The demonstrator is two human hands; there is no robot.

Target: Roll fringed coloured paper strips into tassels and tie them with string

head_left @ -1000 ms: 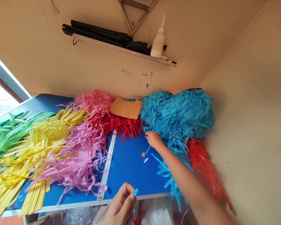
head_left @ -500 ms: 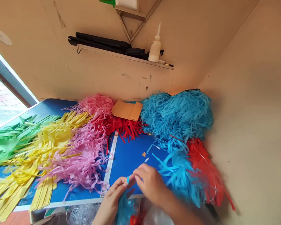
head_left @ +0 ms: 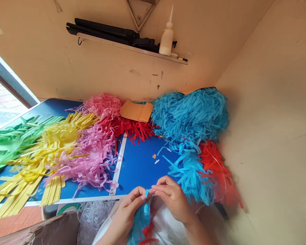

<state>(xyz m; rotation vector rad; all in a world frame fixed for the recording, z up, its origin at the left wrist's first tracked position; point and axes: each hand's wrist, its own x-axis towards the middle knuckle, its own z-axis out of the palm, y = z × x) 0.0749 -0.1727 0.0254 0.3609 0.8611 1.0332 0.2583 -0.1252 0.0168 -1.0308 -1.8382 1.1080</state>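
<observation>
Low in front of the table's near edge, my left hand (head_left: 131, 207) is closed around the top of a blue tissue-paper tassel (head_left: 139, 223). A small blue tip sticks up between its thumb and forefinger, and the strips hang down below. Some red paper strips (head_left: 148, 233) hang beside the blue ones. My right hand (head_left: 172, 197) is pinched shut close to that tip, its fingertips meeting the left fingers. What it pinches is too small to make out. Nearest to it on the table lies a loose blue paper fringe (head_left: 191, 177), with a red paper fringe (head_left: 214, 160) beside it.
On the blue table (head_left: 140, 166) lie pink fringe (head_left: 91, 163), yellow strips (head_left: 58, 136), green strips (head_left: 17, 139), a large blue heap (head_left: 191, 115) and an orange paper piece (head_left: 136, 110). A wall shelf (head_left: 127, 48) carries a white bottle (head_left: 166, 41). Clear stringy plastic (head_left: 94, 217) sits below.
The view has tipped downward, so the table stands higher in the picture. My right hand has lowered its wrist and brought its fingertips close against my left fingers.
</observation>
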